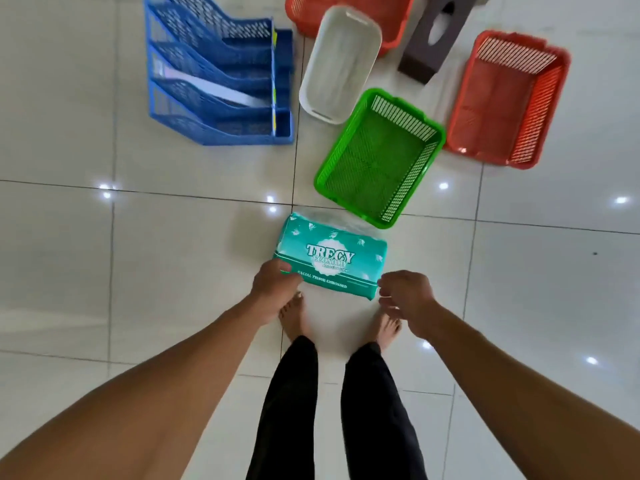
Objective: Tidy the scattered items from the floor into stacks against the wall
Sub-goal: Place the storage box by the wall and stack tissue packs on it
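Bare forearms without sleeves, left hand [273,284], right hand [407,297], black trousers [332,410], bare feet [294,315]

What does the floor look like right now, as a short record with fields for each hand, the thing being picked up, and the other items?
left hand: grips the near left corner of the tissue pack
right hand: beside the pack's right corner, fingers curled, not clearly touching
baskets: green basket, white basket, two orange baskets
other: blue file rack, dark tissue box
floor: glossy pale tiles
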A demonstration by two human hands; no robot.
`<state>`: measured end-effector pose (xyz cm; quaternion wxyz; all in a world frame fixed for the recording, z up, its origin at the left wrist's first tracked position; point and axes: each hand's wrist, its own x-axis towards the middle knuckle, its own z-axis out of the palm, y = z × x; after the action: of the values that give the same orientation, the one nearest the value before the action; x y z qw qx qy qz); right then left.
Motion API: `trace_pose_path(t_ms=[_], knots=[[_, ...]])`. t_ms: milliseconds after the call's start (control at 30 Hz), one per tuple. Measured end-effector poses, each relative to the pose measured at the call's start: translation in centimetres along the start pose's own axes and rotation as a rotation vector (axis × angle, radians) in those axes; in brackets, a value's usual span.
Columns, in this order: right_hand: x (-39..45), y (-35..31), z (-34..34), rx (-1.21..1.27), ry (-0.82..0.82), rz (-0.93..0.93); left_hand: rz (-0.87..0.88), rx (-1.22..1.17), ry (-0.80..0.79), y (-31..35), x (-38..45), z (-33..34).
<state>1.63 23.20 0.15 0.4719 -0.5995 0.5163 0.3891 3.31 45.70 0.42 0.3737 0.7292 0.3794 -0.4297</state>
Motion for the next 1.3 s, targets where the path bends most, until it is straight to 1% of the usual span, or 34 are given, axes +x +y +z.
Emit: trace_pose_path(t_ms=[167,267,300,400,467,500,567,667,733,800,933,1033,1133,1300], knots=[[15.3,5.2,5.0,0.002,0.039,0.022,0.090,0.191,0.131,-3.8,15.9,3.9],[22.4,6.9,6.6,0.000,0.122,-0.016,0.158,0.266,0.233,-6.1,23.6,5.4],[24.3,7.4,6.9,0.018,0.143,-0.031,0.148,0.252,0.229,-6.7,25.8,5.8],[28.9,9.2,6.9,0.171,0.116,-0.014,0.053,0.029,0.124,-8.3,29.7,6.8],[30.1,9.9,6.4,0.258,0.029,0.037,0.054,-0.068,0.108,-8.3,30.2,7.4],[30.4,10.2,6.1,0.255,-0.027,0.018,0.063,-0.103,0.108,-8.1,30.0,7.5],[30.4,10.5,5.3,0.184,-0.098,-0.045,0.026,-0.175,0.100,-7.7,29.2,7.4],[27.7,10.3,2.8,0.096,-0.123,-0.124,-0.051,-0.178,0.007,-7.4,26.5,6.5],[24.7,10.3,0.3,0.105,-0.111,-0.141,-0.029,-0.154,-0.041,-6.6,23.5,5.8],[20.7,9.8,-2.5,0.130,-0.101,-0.143,0.012,-0.150,-0.032,-4.5,18.7,5.1],[10.7,7.4,-8.3,0.244,-0.115,-0.251,0.077,-0.257,-0.057,0.6,7.7,2.9],[1.2,4.4,-12.8,0.295,-0.144,-0.341,0.156,-0.331,-0.059,5.3,-1.5,0.7],[-8.3,1.4,-18.0,0.358,-0.092,-0.463,0.260,-0.388,-0.083,10.8,-11.2,-1.3],[-21.3,-1.8,-26.1,0.470,-0.010,-0.686,0.504,-0.372,-0.124,17.6,-25.5,-3.1]])
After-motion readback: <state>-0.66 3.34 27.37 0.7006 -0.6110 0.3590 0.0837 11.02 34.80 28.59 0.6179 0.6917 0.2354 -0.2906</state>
